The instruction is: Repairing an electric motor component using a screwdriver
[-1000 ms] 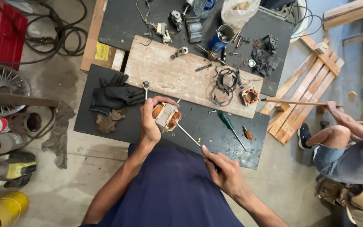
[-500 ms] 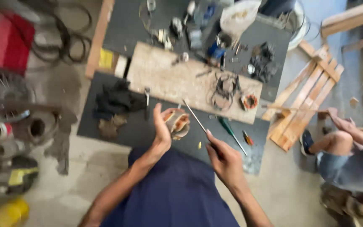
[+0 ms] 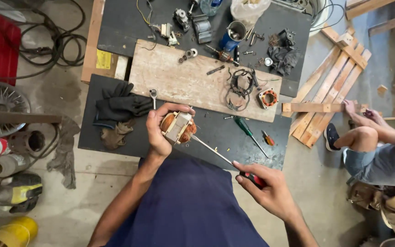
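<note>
Left hand holds a stator (copper windings on a pale laminated core) up off the desk, clear of the clutter. Grip clenched: fingers wrap over the top and the thumb braces the near side, which leaves the core's open end turned toward the other hand.

Right hand is closed round the red-black handle of a screwdriver. The shaft runs up-left, and its tip meets the stator at the lower right edge of the windings. The long, low angle looks suited to levering or picking at the coil rather than turning a screw (judgement only; the contact point is too small to resolve).

On the desk, near the left hand: black gloves and a brown rag, with a small spanner just beside them. A plank lies across the dark top as a work surface. At its right end sit a tangle of wire and a second stator, parked apart from the one in hand. A green screwdriver and a short orange one lie within reach of the right hand.

Another person sits at right by wooden slats, well apart.
</note>
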